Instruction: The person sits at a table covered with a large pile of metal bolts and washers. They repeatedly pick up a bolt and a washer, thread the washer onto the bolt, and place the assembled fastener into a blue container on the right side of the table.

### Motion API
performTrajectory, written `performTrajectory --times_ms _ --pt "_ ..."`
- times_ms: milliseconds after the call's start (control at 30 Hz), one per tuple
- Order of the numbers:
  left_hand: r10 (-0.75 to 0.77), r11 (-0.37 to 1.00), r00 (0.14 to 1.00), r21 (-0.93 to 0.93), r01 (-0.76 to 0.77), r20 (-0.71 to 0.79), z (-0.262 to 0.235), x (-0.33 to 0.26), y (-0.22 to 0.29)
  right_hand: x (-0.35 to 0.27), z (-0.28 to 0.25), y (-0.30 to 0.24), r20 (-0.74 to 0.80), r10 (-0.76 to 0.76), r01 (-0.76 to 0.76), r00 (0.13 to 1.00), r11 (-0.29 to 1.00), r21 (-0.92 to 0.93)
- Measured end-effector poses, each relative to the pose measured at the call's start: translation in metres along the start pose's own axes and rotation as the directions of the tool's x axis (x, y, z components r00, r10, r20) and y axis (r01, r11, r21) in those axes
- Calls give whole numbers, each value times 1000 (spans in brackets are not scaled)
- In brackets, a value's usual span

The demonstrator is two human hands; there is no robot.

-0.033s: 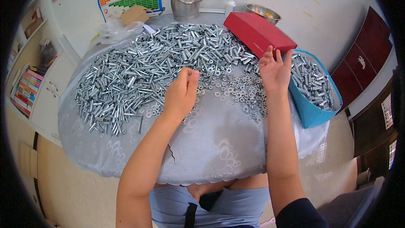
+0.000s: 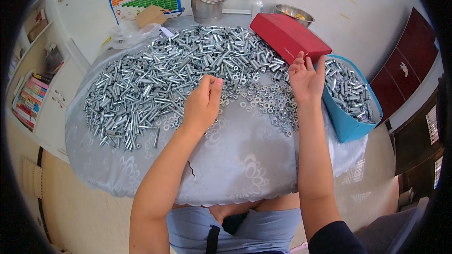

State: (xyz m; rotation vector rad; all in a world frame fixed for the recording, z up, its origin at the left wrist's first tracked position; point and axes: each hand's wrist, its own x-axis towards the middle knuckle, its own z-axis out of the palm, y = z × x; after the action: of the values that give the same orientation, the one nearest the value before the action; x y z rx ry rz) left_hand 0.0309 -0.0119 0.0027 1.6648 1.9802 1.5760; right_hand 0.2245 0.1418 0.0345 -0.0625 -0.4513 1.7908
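We see our left hand (image 2: pixel 203 104) near the middle of the frame, fingers curled and pinched together over the near edge of the pile of metal sleeves (image 2: pixel 174 80); whether a small part sits in that pinch we cannot tell, since the fingertips hide it. Our right hand (image 2: pixel 307 81), right of centre, is open with the fingers spread and pointing up, empty as far as we can see, poised between the scatter of washers and nuts (image 2: pixel 268 106) and the blue bin (image 2: pixel 348 127) at the right, which already holds many finished pieces. The sleeves spread across the upper left and centre of the round table (image 2: pixel 235 169), and the red box (image 2: pixel 288 36) lies at the top right, touching the heap. We judge the main risk to be loose parts rolling: the sleeves at the lower left edge of the pile lie close to the rim of the slippery cloth, and a forearm sweeping across could push them to the floor. A washer slipping from a pinch would vanish among the others. The bin overhangs the table's right edge, so a nudge from our right wrist could tip it.
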Motion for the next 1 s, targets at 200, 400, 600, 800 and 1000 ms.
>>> performTrajectory --times_ms 200,400,600,800,1000 --pt "-7 1000 1000 -18 7 -2 3 2 -1 -6 -2 24 72 234 -231 970 972 -49" --pt "-20 998 994 53 26 -103 -6 6 -8 -20 5 48 37 346 -244 938 731 -637" --pt "-24 987 898 134 92 -440 -47 27 -30 -43 -15 78 490 203 523 848 -160 -837" --pt "6 985 860 153 84 -511 -54 34 -81 -49 -17 88 552 291 622 782 -292 -727" --pt "106 942 943 335 6 -314 -42 28 -68 -51 -15 88 581 310 657 752 -292 -695"
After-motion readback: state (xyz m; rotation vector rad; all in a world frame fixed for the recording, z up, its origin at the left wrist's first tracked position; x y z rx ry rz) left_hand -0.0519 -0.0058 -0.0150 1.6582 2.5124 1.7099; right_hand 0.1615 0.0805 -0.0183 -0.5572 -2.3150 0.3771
